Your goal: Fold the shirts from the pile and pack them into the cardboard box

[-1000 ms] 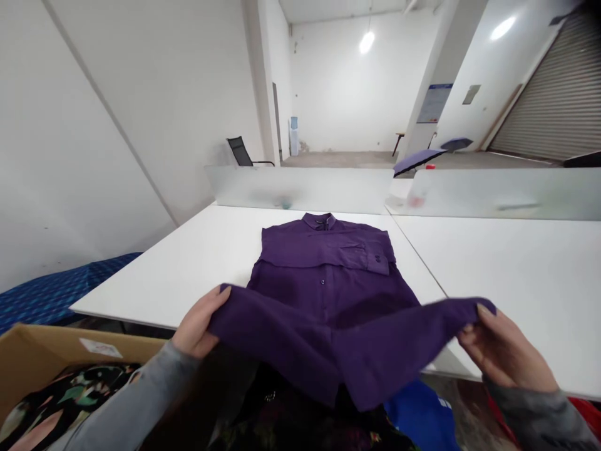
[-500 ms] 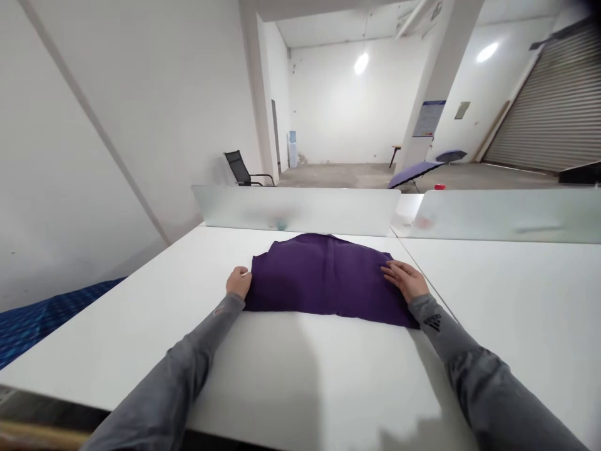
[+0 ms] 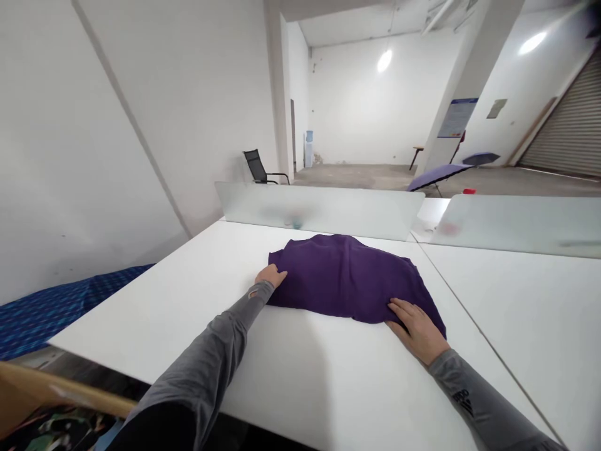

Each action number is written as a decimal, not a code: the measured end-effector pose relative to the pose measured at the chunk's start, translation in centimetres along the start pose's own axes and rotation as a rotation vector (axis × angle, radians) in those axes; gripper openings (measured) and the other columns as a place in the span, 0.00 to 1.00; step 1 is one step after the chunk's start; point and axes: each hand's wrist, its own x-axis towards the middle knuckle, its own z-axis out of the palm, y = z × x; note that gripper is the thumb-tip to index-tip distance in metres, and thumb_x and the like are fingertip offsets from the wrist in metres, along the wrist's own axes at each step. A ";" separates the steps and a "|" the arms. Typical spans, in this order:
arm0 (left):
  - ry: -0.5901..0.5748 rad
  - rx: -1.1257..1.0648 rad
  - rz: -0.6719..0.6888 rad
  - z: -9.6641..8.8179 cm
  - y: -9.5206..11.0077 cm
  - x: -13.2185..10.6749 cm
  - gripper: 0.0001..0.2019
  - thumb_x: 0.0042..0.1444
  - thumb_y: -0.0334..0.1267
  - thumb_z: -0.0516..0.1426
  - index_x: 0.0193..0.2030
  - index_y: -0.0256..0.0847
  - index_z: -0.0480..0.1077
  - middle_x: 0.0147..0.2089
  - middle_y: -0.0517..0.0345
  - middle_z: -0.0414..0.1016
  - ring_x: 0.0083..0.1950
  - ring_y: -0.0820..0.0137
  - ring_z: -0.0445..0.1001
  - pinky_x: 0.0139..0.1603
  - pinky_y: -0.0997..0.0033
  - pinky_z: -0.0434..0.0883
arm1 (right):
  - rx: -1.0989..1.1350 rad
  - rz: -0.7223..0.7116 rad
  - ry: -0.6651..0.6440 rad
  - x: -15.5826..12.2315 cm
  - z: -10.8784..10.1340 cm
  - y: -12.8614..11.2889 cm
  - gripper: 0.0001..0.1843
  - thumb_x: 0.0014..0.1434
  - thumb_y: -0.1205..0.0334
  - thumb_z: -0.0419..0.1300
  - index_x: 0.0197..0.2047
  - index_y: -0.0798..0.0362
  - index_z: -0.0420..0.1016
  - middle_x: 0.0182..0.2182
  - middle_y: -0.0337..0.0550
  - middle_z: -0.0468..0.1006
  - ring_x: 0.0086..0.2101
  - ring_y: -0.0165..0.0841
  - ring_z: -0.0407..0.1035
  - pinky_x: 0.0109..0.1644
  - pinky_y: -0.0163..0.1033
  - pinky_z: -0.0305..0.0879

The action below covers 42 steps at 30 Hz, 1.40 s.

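A dark purple cloth [image 3: 338, 279], perhaps a folded garment, lies spread on the white table [image 3: 291, 369]. A raised crease runs down its middle, and its far edge bulges in a curve. My left hand [image 3: 271, 275] is at the cloth's left edge, fingers curled and thumb over the fabric, pinching it. Near the front right corner, my right hand [image 3: 417, 327] lies flat on the cloth with fingers stretched out. What lies beneath the right palm is hidden.
Frosted glass dividers [image 3: 323, 210] stand along the table's far side. At lower left are a cardboard box [image 3: 28, 388] with patterned fabric inside and a blue patterned cloth [image 3: 75, 297]. Beyond are a black chair [image 3: 256, 166] and a purple umbrella [image 3: 436, 175].
My right hand has moved from the cloth's right side toward its front edge and flattened. My left hand has stayed at the left edge, thumb now over the fabric. The view has shifted left.
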 end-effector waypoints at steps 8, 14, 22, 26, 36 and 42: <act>0.061 -0.079 0.026 -0.7 -4.7 -3.2 0.11 0.55 0.41 0.51 0.24 0.42 0.61 0.29 0.58 0.71 0.35 0.68 0.71 0.34 0.71 0.64 | -0.001 0.024 -0.093 -0.3 -1.8 -0.7 0.26 0.64 0.47 0.51 0.59 0.53 0.70 0.58 0.54 0.70 0.57 0.46 0.65 0.61 0.65 0.55; 0.054 -0.100 0.020 -0.8 -8.8 -5.0 0.14 0.52 0.51 0.54 0.26 0.44 0.59 0.24 0.61 0.68 0.30 0.65 0.71 0.32 0.69 0.65 | -0.074 0.004 -0.103 -1.2 -2.8 0.2 0.23 0.61 0.62 0.52 0.59 0.50 0.70 0.60 0.52 0.69 0.59 0.46 0.63 0.63 0.65 0.52; -0.018 0.090 0.128 0.8 -4.3 -4.0 0.15 0.58 0.46 0.51 0.44 0.38 0.66 0.44 0.42 0.76 0.47 0.55 0.76 0.45 0.62 0.68 | -0.163 0.039 -0.240 -0.2 -4.2 0.8 0.30 0.52 0.76 0.50 0.57 0.58 0.74 0.55 0.57 0.73 0.55 0.45 0.68 0.57 0.54 0.67; -0.119 0.055 0.223 -0.3 -6.3 -7.7 0.11 0.57 0.42 0.50 0.42 0.40 0.66 0.44 0.46 0.76 0.47 0.56 0.75 0.47 0.62 0.68 | -0.147 -0.072 -0.260 -4.9 -6.5 -1.6 0.29 0.51 0.75 0.50 0.55 0.59 0.75 0.53 0.55 0.75 0.53 0.45 0.71 0.54 0.48 0.72; -0.098 -0.048 0.380 -4.0 -10.2 -12.3 0.25 0.54 0.57 0.55 0.51 0.40 0.67 0.50 0.48 0.73 0.50 0.56 0.72 0.53 0.58 0.68 | 0.445 0.301 -0.318 -13.1 -13.6 -3.0 0.29 0.56 0.51 0.61 0.62 0.38 0.68 0.57 0.42 0.73 0.54 0.47 0.70 0.52 0.48 0.75; -0.048 0.018 0.517 -0.3 -3.5 -4.8 0.18 0.58 0.43 0.54 0.54 0.42 0.67 0.56 0.46 0.71 0.60 0.56 0.65 0.57 0.57 0.64 | 0.519 0.849 -0.043 -2.5 -8.6 1.4 0.26 0.41 0.41 0.66 0.35 0.54 0.79 0.23 0.45 0.79 0.21 0.37 0.72 0.20 0.39 0.69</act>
